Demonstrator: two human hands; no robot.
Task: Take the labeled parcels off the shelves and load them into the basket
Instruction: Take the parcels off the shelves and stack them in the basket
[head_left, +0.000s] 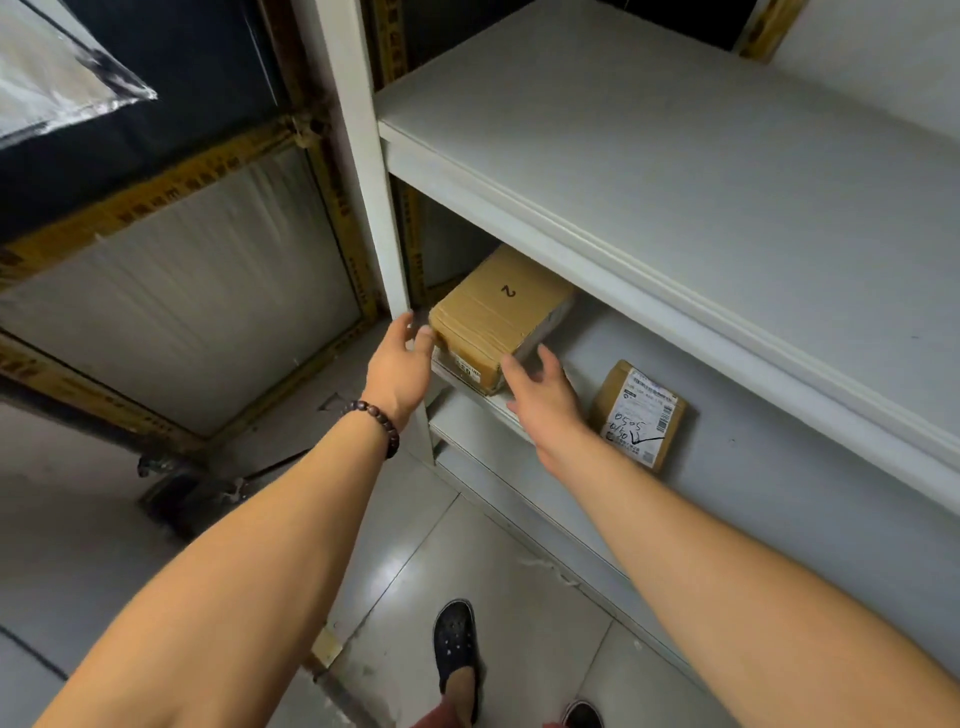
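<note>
Parcel marked 2 (498, 317) at left end of shelf (602, 348), beside post (363, 182). We find left hand (400, 364) and right hand (540, 395) released, flanking it, gripping nothing. We advise clamping both sides, drawing out level.

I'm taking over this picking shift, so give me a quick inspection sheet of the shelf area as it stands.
Surface: middle shelf holds both parcels.
Job's things: box marked 2 at the shelf's left front corner; smaller labeled parcel to its right, apart; basket at left, yellow-taped frame.
Clutter: plastic bag upper left.
Hands: left hand and right hand flank the box, fingers relaxed, not gripping.
Cables: nothing seen.
Surroundings: tiled floor, black shoe.
</note>
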